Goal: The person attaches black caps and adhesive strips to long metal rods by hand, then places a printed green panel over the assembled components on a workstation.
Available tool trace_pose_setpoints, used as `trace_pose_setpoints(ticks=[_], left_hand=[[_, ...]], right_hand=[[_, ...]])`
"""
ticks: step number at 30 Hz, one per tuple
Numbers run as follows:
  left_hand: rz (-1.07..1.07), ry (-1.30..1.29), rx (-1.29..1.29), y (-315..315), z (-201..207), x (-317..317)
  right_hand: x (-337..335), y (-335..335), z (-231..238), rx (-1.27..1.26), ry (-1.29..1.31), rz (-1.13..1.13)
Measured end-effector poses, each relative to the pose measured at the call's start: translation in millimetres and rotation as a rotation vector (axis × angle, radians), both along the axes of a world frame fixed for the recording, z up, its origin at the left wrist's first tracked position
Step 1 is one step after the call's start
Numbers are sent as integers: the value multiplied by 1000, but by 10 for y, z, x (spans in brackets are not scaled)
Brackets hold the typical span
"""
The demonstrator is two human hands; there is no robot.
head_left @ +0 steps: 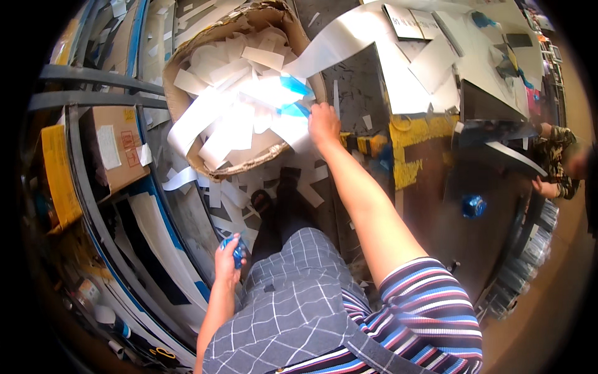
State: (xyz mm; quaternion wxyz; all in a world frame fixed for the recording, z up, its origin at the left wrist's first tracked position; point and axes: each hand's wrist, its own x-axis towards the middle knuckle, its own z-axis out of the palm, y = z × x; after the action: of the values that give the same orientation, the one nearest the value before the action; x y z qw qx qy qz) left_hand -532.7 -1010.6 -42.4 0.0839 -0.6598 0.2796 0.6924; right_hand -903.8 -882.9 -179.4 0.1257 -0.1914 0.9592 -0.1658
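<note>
My right hand [325, 124] reaches out over the near right rim of a big cardboard box [242, 167], its fingers closed on a piece of blue plastic film [295, 111]. Next to that film, a pale strip and a second blue patch lie in bright glare, so where one ends is hard to see. White paper-like strips [215, 62] heap up inside the box. Low on the left, beside my apron, my left hand [227, 260] is wrapped round a crumpled wad of blue film [235, 250].
White offcuts [230, 193] litter the floor around my feet. A metal rack [93, 98] with a carton [115, 146] runs along the left. Sheets cover a white-topped table [405, 93] at the right. Another blue wad [473, 206] lies on a dark surface near another person's hand [545, 187].
</note>
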Motion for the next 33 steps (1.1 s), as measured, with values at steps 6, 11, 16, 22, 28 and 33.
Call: trace_pose_setpoints(ticks=[6,11,16,22,28,33], left_hand=[[3,-6,-18,116,-130,-260],[-87,-7,-3,33,-265,-554],[190,230,-178,85,-164,-1356],[-84,278,-93,304,-330,-1501],[-257,235,-29,92,-274,-1013],[-365,302,-89,-147,-39,-870]], right_hand=[[-722,-598,-637,70,-134,17],[-688,-646,-969,-166,-522,-409],[657,-537,504,-545,-638,-175],[1719,365,971,-827,-988,-764],[1072,1201,1096,-819,-401,-1132],[761,956,1037,-1379,-142,-1449]])
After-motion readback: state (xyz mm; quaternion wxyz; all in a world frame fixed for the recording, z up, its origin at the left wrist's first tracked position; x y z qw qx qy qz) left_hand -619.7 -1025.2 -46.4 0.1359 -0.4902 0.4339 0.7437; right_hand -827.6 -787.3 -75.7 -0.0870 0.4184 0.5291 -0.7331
